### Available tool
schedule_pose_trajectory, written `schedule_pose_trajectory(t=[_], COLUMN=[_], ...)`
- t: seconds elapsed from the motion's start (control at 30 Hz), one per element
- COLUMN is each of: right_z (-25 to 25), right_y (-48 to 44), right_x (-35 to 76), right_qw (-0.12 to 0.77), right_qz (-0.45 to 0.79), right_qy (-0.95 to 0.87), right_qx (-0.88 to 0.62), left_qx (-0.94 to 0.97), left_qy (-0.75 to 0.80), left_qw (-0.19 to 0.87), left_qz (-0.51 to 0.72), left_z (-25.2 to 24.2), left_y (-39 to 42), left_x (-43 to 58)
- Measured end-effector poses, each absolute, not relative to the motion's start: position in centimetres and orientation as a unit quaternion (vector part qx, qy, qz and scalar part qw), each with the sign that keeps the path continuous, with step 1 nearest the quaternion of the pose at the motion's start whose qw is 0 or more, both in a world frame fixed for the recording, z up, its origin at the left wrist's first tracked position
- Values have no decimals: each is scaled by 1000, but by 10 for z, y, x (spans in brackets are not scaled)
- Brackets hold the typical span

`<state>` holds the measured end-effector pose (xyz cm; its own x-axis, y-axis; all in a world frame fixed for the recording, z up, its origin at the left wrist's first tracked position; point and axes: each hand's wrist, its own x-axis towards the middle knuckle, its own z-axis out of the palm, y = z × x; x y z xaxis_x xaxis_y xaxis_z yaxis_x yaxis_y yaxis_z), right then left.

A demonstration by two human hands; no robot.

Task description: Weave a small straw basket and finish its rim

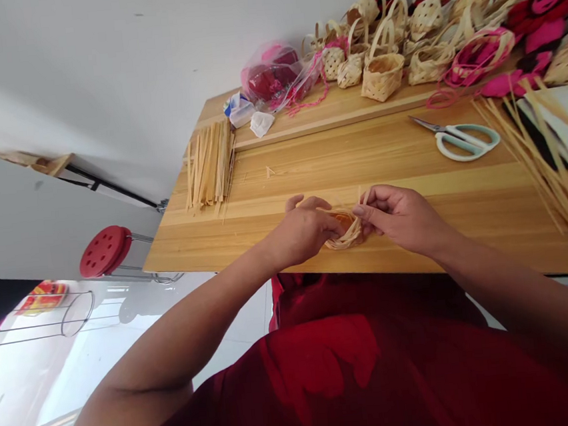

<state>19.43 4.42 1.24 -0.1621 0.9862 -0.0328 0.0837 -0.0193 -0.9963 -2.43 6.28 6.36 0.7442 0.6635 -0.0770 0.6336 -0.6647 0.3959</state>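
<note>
Both hands meet over the wooden table (408,254), holding a small, round piece of woven pale strips (347,235) with an orange patch in its middle. My left hand (300,230) grips its left side, and the fingers partly cover it. My right hand (395,216) pinches its right side between thumb and fingers. One thin strip (361,197) sticks up beside those fingers. Teal-handled scissors (462,139) lie on the table to the right, away from both hands. A bundle of pale strips (209,165) lies to the left.
A loose pile of long strips (546,174) lies at the right end. Along a raised wooden shelf (324,112) stand several small woven baskets (382,76), a plastic bag with red material (270,73), and pink-and-red flower decorations (545,3). A red stool (101,250) stands beyond the table's left end.
</note>
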Motion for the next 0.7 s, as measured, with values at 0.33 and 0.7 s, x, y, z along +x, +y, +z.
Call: schedule_pose_trajectory(t=[0.33,0.7], right_z=[-21,-29], right_y=[7,4], right_x=[195,175], right_qw=[411,417], right_qz=[390,256], right_qy=[-647,-706], right_qx=[-511,-512], left_qx=[892,776], left_qy=[357,426], left_qw=[269,440], left_qz=[69,149], left_z=[58,54], left_y=[65,55], left_x=[-23,-23])
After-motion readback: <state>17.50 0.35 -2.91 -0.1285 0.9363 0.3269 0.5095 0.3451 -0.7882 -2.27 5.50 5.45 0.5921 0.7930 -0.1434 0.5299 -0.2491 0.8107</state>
